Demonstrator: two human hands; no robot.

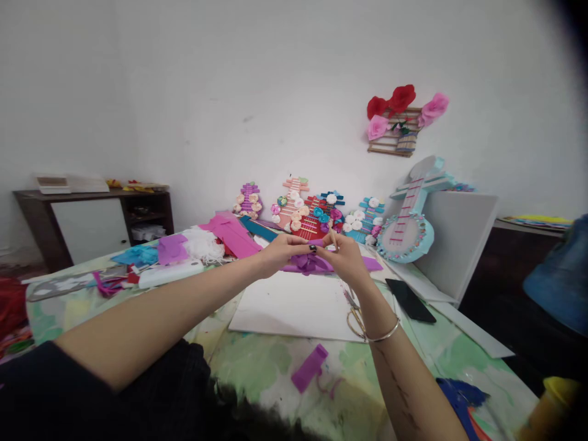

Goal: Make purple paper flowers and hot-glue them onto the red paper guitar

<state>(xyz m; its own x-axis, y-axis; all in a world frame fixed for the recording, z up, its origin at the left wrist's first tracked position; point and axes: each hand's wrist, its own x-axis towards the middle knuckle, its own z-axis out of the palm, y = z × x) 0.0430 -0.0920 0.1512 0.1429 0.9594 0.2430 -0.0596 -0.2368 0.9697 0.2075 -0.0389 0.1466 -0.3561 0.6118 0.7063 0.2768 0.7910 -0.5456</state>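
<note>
My left hand [281, 252] and my right hand [345, 258] meet above the back of a white board [294, 306], both with fingers closed in a pinch. Purple crepe paper [307, 263] shows under and between the fingertips, and it looks gathered there. Part of it is hidden by the fingers. A slim pale piece sticks up by the right fingers, too small to name. Gold-handled scissors [354, 323] lie on the board beside my right wrist, partly covered by it. A cut purple piece [309, 367] rests on the tablecloth in front of the board.
Several flower-trimmed paper instruments [309, 217] lean at the wall. A larger light-blue one [407, 236] stands right of them. A black phone [410, 300] lies on the right. Pink paper [233, 234], white shredded strands [204, 246] and blue paper [136, 255] lie left.
</note>
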